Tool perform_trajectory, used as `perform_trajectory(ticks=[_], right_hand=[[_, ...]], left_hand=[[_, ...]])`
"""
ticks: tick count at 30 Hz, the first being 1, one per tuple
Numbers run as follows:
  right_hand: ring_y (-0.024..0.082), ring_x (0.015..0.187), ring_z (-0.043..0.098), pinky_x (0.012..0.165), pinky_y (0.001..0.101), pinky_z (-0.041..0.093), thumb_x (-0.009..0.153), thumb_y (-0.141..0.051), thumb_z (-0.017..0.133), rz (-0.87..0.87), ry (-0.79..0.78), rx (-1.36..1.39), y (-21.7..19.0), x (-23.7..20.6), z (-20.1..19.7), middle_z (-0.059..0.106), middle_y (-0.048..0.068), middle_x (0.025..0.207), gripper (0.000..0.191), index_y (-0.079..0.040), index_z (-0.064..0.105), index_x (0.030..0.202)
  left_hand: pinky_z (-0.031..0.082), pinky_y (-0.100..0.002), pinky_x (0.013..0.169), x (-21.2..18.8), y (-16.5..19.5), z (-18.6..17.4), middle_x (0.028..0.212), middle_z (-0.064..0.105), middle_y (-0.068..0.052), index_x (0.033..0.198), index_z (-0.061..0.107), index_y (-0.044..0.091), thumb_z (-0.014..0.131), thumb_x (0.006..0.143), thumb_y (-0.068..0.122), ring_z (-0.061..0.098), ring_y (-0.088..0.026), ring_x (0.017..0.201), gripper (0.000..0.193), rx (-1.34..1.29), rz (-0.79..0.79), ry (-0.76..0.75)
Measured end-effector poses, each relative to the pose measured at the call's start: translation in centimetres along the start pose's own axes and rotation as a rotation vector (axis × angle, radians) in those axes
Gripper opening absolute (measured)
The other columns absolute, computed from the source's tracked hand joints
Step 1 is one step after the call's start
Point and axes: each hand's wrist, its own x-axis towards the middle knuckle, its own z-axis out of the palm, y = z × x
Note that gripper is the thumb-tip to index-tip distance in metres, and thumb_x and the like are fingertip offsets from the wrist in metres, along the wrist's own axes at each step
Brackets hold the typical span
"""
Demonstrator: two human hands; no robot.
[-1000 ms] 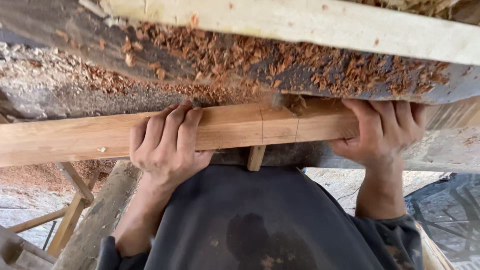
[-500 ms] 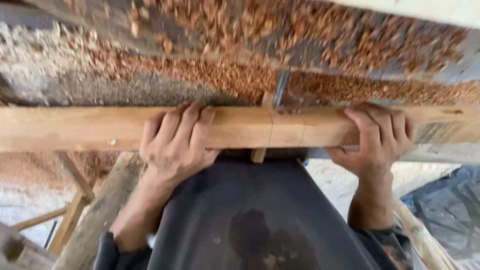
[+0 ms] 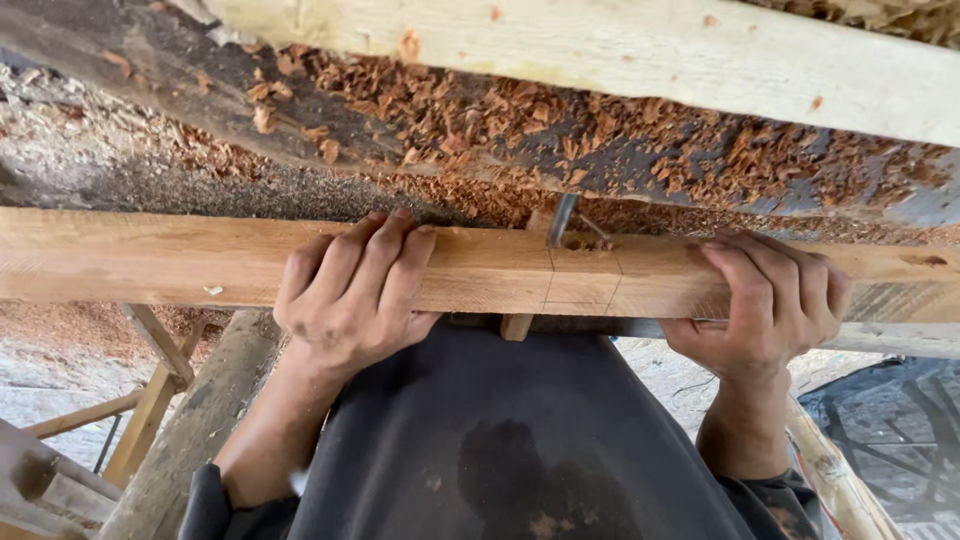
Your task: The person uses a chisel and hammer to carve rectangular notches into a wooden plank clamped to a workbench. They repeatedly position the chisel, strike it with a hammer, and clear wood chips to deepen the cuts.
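A long squared wooden bar (image 3: 150, 258) runs across the view from left to right, with thin pencil lines drawn across it near the middle. My left hand (image 3: 352, 290) wraps over the bar left of the lines. My right hand (image 3: 768, 300) grips the bar to the right of them. A metal blade with a small wooden handle (image 3: 560, 222) sticks up behind the bar between my hands, and a wooden stub (image 3: 517, 326) shows below it. My dark shirt fills the bottom middle.
Behind the bar lies a dark bench surface (image 3: 200, 110) strewn with reddish wood shavings (image 3: 520, 130) and sawdust. A pale plank (image 3: 620, 60) crosses the top. Wooden trestle legs (image 3: 150, 400) and a log stand at lower left; dark netting lies at lower right.
The view has shifted slightly. Both hands keep their hold on the bar, and the metal blade behind the bar shows more clearly now.
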Motion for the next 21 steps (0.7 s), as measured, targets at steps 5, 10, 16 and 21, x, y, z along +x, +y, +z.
perform_trajectory(ticks=[5,10,16,21], right_hand=[[0.026,0.098,0.07,0.091,0.0443,0.046,0.094,-0.048,0.071,0.031,-0.015,-0.037,-0.2,0.0,-0.1,0.077,0.005,0.106,0.037,-0.012,0.073,0.104],[0.026,0.099,0.068,0.095,0.0449,0.046,0.1,-0.051,0.073,0.038,0.002,-0.014,-0.4,0.1,-0.1,0.075,0.005,0.111,0.04,-0.013,0.073,0.109],[0.027,0.093,0.067,0.09,0.0454,0.046,0.093,-0.05,0.068,0.03,0.011,-0.03,0.0,0.1,0.2,0.074,0.006,0.103,0.04,-0.011,0.073,0.102],[0.027,0.096,0.069,0.089,0.0455,0.046,0.098,-0.041,0.062,0.004,0.022,-0.031,0.7,-0.1,0.5,0.076,0.005,0.107,0.032,-0.013,0.076,0.106]], left_hand=[[0.051,-0.035,0.086,0.4,0.0,-0.3,0.116,0.075,-0.005,0.118,0.072,0.009,0.06,0.096,0.031,0.072,-0.019,0.104,0.033,-0.014,-0.005,-0.016],[0.051,-0.034,0.086,0.7,-0.1,-0.3,0.115,0.075,-0.004,0.116,0.073,0.009,0.059,0.094,0.028,0.073,-0.018,0.104,0.032,-0.006,-0.002,0.0],[0.052,-0.034,0.085,0.7,-0.4,0.2,0.113,0.076,-0.004,0.114,0.074,0.01,0.059,0.094,0.03,0.073,-0.019,0.102,0.032,0.001,0.009,0.025],[0.052,-0.032,0.087,0.8,-0.3,0.6,0.115,0.076,-0.001,0.114,0.074,0.013,0.062,0.1,0.026,0.073,-0.016,0.104,0.022,0.055,-0.003,0.061]])
